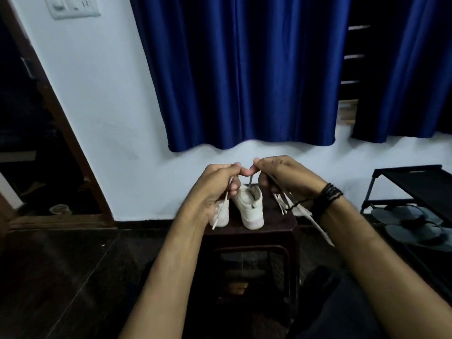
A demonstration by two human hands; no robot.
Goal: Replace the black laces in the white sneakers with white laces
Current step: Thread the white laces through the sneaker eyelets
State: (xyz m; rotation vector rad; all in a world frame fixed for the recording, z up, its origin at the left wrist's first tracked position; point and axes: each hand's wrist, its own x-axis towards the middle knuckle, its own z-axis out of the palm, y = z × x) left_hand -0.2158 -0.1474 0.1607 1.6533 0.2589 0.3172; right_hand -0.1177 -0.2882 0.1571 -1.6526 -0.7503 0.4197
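Two white sneakers [249,206] stood side by side on a small dark table [281,227] set against the white wall [122,118], below the hem of a blue curtain [244,69]. Both shoes sat upright with heels toward the camera, so their long axes ran away from the viewer toward the wall; the left one was largely hidden behind the left hand [215,184]. No brand mark or writing could be read on the shoes — the frame was too soft for that. Both hands were raised just above the shoes, thumbs and forefingers nearly meeting. The left hand's fingers [236,168] were curled and pinching a white lace [221,211], which trailed down past the left shoe. The right hand [286,177] had its fingers curled too, pinching a thin dark lace [251,180] that ran straight down into the collar of the right-hand shoe. More white lace strands [285,204] hung from under the right hand and draped over the table's right edge. The right wrist wore black cord bracelets [326,198]. To the right stood a black shoe rack [411,182] with grey sandals [413,223] on its lower level — well apart from the table. A switch plate [71,6] was on the wall at upper left; its markings were unreadable.
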